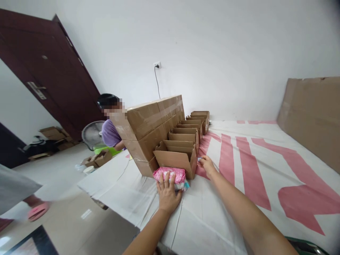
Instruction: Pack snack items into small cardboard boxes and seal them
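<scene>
Small item (199,159) in R hand (207,165) too tiny to ID. Pink pkt (178,173) partly hidden under L hand (168,196). Nearest open box (193,164): bottom hidden by front flap (172,158). Purple-sleeved co-worker (109,132) partly behind stacked cartons (147,122). Grey-clad person (16,189) cut off, L edge; cardboard panel (313,113) ditto, R edge.

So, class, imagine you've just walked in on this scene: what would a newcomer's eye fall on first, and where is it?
First, probably the row of open boxes in the middle, running back toward the wall beside a taller stack of taped boxes. Next, the bright pink packet at the row's near end, under the left grip. Then the bold red shapes across the white cloth on the right.
</scene>
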The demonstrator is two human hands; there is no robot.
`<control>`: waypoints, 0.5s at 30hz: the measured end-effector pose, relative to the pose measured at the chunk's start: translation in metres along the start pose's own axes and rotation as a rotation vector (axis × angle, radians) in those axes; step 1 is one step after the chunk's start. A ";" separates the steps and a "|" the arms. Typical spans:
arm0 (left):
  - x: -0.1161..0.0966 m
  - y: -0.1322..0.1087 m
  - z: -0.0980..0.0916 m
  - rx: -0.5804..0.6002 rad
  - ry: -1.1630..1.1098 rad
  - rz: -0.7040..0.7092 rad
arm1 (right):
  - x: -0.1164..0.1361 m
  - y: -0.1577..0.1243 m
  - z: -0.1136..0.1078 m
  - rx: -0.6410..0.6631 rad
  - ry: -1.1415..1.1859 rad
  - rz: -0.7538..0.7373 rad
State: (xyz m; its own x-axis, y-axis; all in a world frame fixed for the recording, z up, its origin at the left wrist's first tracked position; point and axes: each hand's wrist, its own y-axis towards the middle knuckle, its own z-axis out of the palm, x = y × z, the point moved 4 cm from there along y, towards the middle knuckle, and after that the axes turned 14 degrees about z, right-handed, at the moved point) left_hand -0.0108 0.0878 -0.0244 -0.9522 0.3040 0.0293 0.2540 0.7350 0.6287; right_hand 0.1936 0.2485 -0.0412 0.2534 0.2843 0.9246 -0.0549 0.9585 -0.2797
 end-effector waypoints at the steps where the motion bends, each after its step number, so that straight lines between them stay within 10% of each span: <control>1: 0.000 0.000 0.000 -0.003 -0.003 0.003 | 0.004 0.005 -0.005 -0.021 0.009 -0.008; 15: 0.006 -0.003 0.008 -0.049 0.017 0.058 | 0.046 0.102 -0.001 -0.055 0.061 -0.009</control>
State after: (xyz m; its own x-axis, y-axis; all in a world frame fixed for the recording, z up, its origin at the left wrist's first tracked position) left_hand -0.0161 0.0919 -0.0324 -0.9390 0.3343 0.0801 0.3007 0.6857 0.6629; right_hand 0.2005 0.3590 -0.0276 0.3125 0.2719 0.9102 0.0003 0.9581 -0.2863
